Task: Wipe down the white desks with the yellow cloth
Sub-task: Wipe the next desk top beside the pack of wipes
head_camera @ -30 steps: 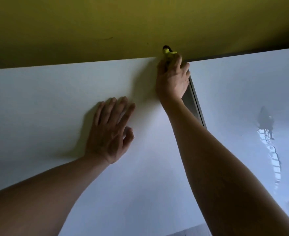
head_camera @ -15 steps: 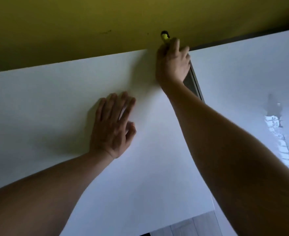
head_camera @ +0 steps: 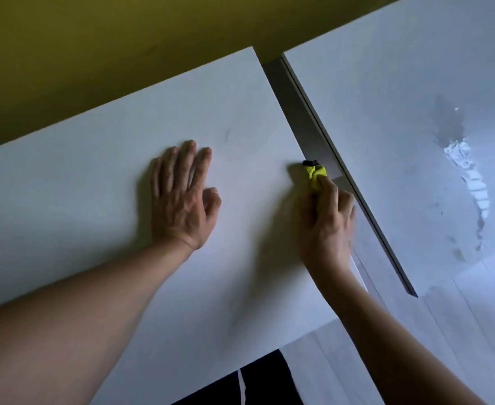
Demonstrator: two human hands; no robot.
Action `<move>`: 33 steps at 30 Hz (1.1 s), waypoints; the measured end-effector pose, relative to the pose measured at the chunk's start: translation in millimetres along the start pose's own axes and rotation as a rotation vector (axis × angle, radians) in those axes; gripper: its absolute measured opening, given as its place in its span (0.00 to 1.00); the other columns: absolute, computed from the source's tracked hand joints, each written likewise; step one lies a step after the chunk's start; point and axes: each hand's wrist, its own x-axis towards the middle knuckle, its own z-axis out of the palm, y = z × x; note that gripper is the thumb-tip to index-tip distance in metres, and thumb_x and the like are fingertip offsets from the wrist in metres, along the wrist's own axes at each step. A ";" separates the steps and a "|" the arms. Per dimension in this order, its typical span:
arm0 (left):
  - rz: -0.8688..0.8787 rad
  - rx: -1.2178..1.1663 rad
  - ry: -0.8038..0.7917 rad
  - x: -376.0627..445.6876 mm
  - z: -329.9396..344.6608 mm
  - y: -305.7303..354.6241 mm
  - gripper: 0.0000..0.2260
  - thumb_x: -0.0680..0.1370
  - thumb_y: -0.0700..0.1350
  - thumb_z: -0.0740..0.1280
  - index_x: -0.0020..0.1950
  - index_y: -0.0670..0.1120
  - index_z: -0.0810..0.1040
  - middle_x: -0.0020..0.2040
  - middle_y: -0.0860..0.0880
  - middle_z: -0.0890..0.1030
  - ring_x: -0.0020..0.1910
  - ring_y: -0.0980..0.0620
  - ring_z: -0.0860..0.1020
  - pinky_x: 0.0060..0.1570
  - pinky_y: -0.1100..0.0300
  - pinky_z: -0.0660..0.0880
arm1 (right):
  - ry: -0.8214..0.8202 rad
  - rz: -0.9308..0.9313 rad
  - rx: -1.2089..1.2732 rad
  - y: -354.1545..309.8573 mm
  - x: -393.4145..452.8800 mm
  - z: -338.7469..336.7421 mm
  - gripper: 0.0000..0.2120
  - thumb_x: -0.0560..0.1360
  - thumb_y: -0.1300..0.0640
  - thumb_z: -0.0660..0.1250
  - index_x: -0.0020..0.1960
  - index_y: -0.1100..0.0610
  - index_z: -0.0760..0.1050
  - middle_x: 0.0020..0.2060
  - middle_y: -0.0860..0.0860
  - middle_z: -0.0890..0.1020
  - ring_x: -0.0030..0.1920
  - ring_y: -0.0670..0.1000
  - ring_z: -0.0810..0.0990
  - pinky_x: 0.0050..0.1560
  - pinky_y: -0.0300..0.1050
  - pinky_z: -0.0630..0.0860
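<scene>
Two white desks stand side by side against a yellow-green wall. My left hand (head_camera: 182,194) lies flat, fingers spread, on the left desk (head_camera: 79,206). My right hand (head_camera: 326,220) grips a bunched yellow cloth (head_camera: 316,175) with a small black tag at its tip. The cloth sits on the left desk's right edge, about halfway along it. Most of the cloth is hidden inside my fist. The right desk (head_camera: 386,112) starts just beyond a narrow gap.
A grey gap (head_camera: 301,112) runs between the two desks down to the pale floor (head_camera: 459,317). The right desk's top shows a bright glossy reflection (head_camera: 468,173). The yellow-green wall (head_camera: 123,39) closes off the far side. Dark clothing (head_camera: 258,381) shows at the bottom.
My right hand has drawn the cloth back toward me along the left desk's right edge, away from the far corner by the wall. The left hand has stayed flat on the desk.
</scene>
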 end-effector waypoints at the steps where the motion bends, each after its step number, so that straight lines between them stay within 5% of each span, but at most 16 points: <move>1: -0.003 0.001 0.008 0.2 0.5 -0.2 0.30 0.80 0.51 0.61 0.83 0.49 0.65 0.83 0.44 0.63 0.81 0.38 0.62 0.81 0.39 0.54 | 0.009 0.024 -0.018 0.2 -1.9 -0.8 0.20 0.81 0.47 0.60 0.70 0.53 0.71 0.55 0.59 0.74 0.55 0.62 0.73 0.55 0.58 0.73; 11: 0.004 0.007 0.028 13.5 2.5 -7.3 0.31 0.80 0.53 0.60 0.83 0.49 0.64 0.83 0.45 0.63 0.81 0.38 0.61 0.80 0.41 0.53 | 0.050 -0.039 -0.099 -100.4 110.0 52.1 0.21 0.82 0.46 0.57 0.72 0.52 0.70 0.58 0.58 0.75 0.57 0.61 0.74 0.53 0.53 0.70; 16: -0.003 0.009 0.032 15.2 3.7 -6.3 0.30 0.80 0.52 0.60 0.83 0.49 0.64 0.83 0.44 0.63 0.81 0.39 0.61 0.81 0.41 0.53 | 0.114 -0.035 -0.059 -65.0 75.9 40.6 0.21 0.82 0.43 0.59 0.70 0.51 0.73 0.55 0.57 0.76 0.54 0.61 0.75 0.50 0.53 0.71; 24: 0.003 0.020 0.011 9.4 3.9 -5.3 0.29 0.81 0.52 0.58 0.83 0.49 0.63 0.83 0.43 0.62 0.82 0.39 0.60 0.81 0.41 0.52 | 0.073 0.204 -0.090 53.1 -78.6 -33.3 0.24 0.81 0.39 0.57 0.71 0.50 0.71 0.60 0.56 0.74 0.59 0.59 0.72 0.60 0.54 0.69; 33: 0.006 0.021 -0.008 9.7 7.1 -7.9 0.30 0.81 0.54 0.55 0.84 0.48 0.62 0.84 0.43 0.60 0.82 0.38 0.58 0.81 0.41 0.50 | 0.164 0.156 -0.126 -38.8 23.1 24.8 0.21 0.82 0.41 0.56 0.70 0.47 0.73 0.56 0.56 0.76 0.56 0.61 0.74 0.54 0.54 0.70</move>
